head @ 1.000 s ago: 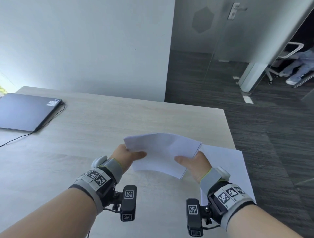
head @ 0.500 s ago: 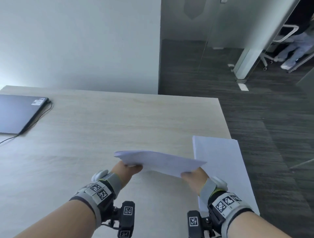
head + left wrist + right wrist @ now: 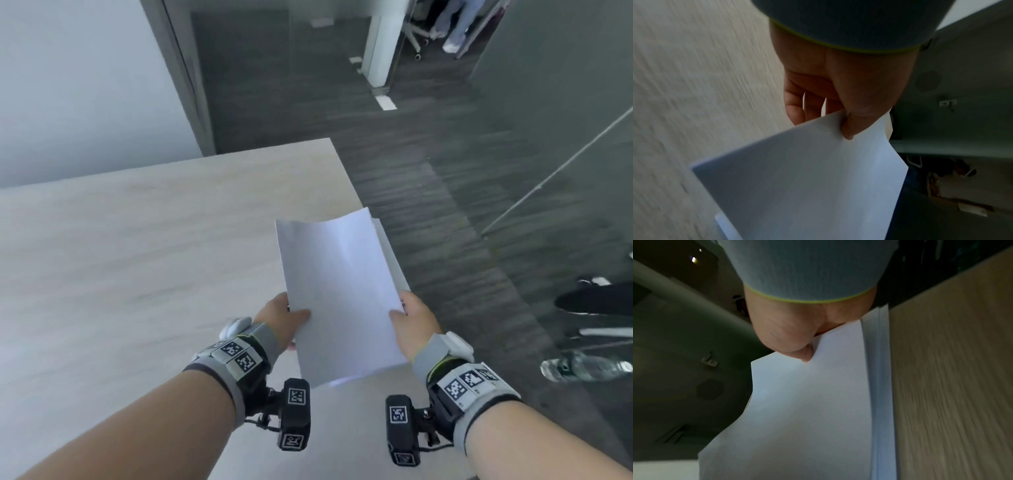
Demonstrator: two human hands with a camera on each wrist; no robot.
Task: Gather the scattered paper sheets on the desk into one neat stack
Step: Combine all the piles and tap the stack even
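I hold a bundle of white paper sheets (image 3: pixel 339 294) above the right end of the pale wooden desk (image 3: pixel 137 257), long side pointing away from me. My left hand (image 3: pixel 286 320) pinches its left edge, thumb on top, and in the left wrist view the paper sheets (image 3: pixel 807 186) pass between the thumb and fingers of that left hand (image 3: pixel 838 116). My right hand (image 3: pixel 409 320) pinches the right edge, and the right wrist view shows the right hand (image 3: pixel 797 345) with its thumb on the paper sheets (image 3: pixel 797 418). Another sheet (image 3: pixel 390 253) lies under the bundle at the desk's right edge, mostly hidden.
The desk's right edge (image 3: pixel 352 185) drops to dark carpet (image 3: pixel 445 205). A clear plastic bottle (image 3: pixel 585 366) and a black shoe (image 3: pixel 596 301) are on the floor at right. A white wall (image 3: pixel 68 85) stands behind the desk, and a person's legs (image 3: pixel 459 24) show far back.
The bundle has been turned from crosswise to lengthwise and carried right, over the sheet lying at the desk's edge. My head has swung right, so the laptop has left the view.
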